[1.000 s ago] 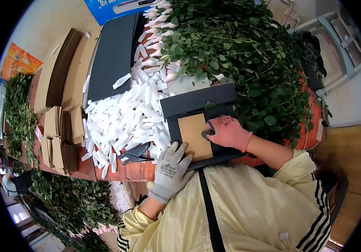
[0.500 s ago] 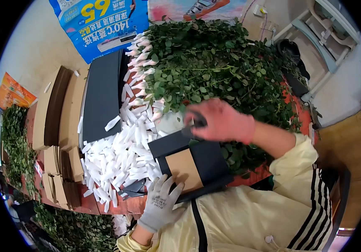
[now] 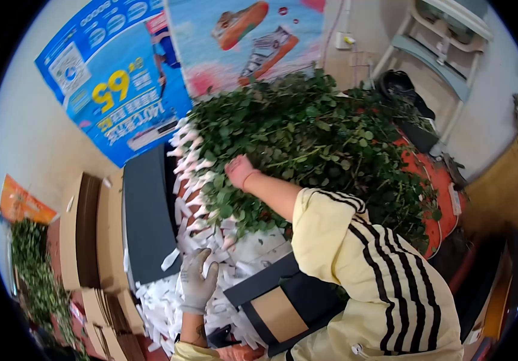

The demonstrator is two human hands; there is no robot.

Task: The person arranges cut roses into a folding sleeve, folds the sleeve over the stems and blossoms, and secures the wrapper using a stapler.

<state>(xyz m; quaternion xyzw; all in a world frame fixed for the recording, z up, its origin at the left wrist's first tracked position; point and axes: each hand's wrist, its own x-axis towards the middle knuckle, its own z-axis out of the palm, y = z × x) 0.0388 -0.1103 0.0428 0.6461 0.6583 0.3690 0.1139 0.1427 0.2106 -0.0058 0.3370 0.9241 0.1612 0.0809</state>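
My left hand, in a whitish glove, hovers over a pile of white foam bud sleeves, its fingers stretched and the thumb apart. My right hand, in a pink glove, reaches into the leafy stems close to their left end. Its fingers are curled into the foliage, and what they hold is hidden. Along that end stick out several pale pink flower buds in white sleeves. Near my body lies a black sheet with a brown cardboard piece on it.
Stacks of brown cardboard and a tall black board stack stand on the left of the red table. Posters cover the back wall. A high chair stands at the back right. More foliage lies far left.
My right hand has moved from above the black sheet up and left into the stems. My left hand has lifted off the cardboard and moved over the white sleeves. The view has tilted up.
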